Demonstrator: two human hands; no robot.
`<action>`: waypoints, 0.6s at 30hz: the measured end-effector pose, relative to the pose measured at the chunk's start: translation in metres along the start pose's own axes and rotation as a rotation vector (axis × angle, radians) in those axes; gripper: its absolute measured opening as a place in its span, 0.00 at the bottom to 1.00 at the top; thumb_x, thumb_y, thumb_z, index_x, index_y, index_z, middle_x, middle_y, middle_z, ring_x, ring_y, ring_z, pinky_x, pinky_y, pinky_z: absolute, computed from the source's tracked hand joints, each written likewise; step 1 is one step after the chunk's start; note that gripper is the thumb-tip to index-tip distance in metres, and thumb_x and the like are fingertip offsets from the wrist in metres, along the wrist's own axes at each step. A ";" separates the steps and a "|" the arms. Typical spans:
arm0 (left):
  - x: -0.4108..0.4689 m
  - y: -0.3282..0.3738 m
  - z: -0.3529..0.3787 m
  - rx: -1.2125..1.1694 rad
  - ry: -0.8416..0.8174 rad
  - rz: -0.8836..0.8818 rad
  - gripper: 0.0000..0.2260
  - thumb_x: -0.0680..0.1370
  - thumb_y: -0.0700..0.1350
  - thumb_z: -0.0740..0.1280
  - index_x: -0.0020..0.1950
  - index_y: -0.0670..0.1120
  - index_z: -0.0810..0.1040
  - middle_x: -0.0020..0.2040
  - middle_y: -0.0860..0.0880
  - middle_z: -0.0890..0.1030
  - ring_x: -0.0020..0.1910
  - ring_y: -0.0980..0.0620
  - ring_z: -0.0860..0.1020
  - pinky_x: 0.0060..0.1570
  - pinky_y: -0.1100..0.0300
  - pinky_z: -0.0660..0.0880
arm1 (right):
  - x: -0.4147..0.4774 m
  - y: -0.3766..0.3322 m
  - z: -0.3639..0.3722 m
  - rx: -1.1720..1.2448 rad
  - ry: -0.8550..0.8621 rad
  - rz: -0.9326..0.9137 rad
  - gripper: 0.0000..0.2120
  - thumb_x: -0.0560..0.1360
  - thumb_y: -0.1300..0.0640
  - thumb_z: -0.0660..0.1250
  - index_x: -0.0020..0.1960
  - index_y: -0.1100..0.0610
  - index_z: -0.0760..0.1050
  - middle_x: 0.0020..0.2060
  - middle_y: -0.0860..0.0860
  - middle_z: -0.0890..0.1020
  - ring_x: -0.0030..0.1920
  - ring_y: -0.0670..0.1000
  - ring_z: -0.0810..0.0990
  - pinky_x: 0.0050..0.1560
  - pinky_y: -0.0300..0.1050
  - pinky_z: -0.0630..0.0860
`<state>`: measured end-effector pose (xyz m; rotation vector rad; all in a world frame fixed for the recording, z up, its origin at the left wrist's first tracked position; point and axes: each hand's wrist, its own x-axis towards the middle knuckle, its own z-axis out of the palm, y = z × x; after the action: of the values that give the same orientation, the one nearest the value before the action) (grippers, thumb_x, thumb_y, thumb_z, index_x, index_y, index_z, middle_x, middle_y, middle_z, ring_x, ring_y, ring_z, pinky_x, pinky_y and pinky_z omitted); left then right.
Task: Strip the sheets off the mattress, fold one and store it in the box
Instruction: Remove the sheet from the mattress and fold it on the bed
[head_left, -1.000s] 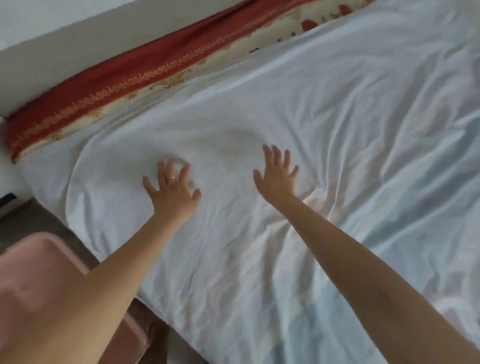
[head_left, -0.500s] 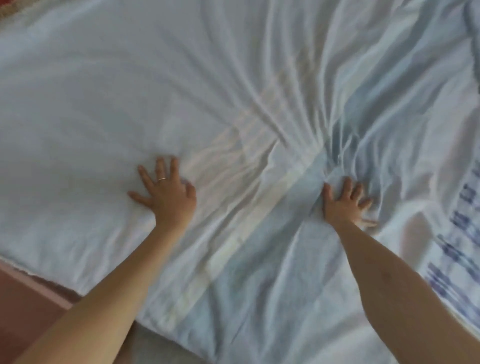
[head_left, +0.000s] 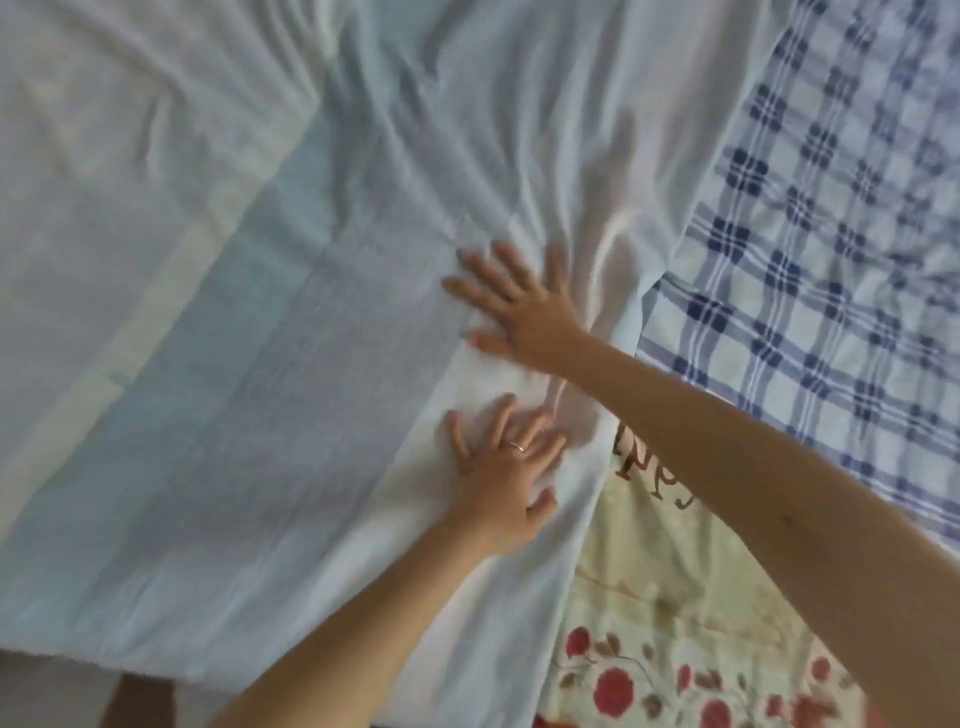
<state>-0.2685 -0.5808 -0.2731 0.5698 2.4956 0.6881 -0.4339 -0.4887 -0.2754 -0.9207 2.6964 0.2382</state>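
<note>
Pressing down on the white sheet (head_left: 260, 364), both hands lie flat with palms on the cloth. The right hand (head_left: 524, 312) reaches farther across the bed, its fingers (head_left: 511, 262) straight and spread apart, gripping nothing. The left hand (head_left: 501, 478) rests just below it, nearer the person. Its fingers are also straight and fanned out, and a thin ring (head_left: 517, 447) shows on one of them. The two hands are near each other but do not touch.

The white sheet is spread across most of the view, with soft creases running away from the hands. A paler band of cloth lies under both palms, close to the sheet's right-hand edge. Beyond that edge, on the upper right, lies a blue-and-white checked sheet (head_left: 810, 234), and the right forearm crosses over part of it. On the lower right, a cream cover printed with red flowers (head_left: 675, 597) shows beside the white sheet. The picture is slightly blurred.
</note>
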 end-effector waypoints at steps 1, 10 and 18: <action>0.001 0.010 0.005 -0.043 -0.052 0.125 0.27 0.70 0.58 0.52 0.68 0.57 0.71 0.71 0.56 0.68 0.76 0.47 0.53 0.62 0.25 0.43 | -0.018 0.034 0.019 0.057 -0.019 0.247 0.32 0.74 0.31 0.39 0.76 0.40 0.52 0.77 0.46 0.53 0.76 0.61 0.50 0.68 0.73 0.48; 0.000 -0.072 -0.060 -0.020 0.316 -0.567 0.39 0.68 0.51 0.72 0.76 0.48 0.58 0.77 0.41 0.51 0.75 0.42 0.49 0.66 0.32 0.50 | -0.063 0.115 0.016 1.030 0.426 1.346 0.34 0.72 0.46 0.64 0.73 0.56 0.58 0.61 0.53 0.74 0.64 0.56 0.72 0.63 0.52 0.70; 0.052 -0.063 -0.076 -0.073 0.014 -0.871 0.67 0.55 0.70 0.73 0.72 0.52 0.26 0.72 0.42 0.26 0.72 0.40 0.29 0.65 0.29 0.42 | -0.012 0.167 -0.040 1.338 0.298 1.284 0.24 0.78 0.47 0.61 0.67 0.62 0.69 0.57 0.56 0.77 0.53 0.54 0.77 0.52 0.44 0.72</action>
<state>-0.3676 -0.6316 -0.2684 -0.5409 2.3783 0.4173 -0.5359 -0.3608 -0.2231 1.1728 2.3420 -1.3328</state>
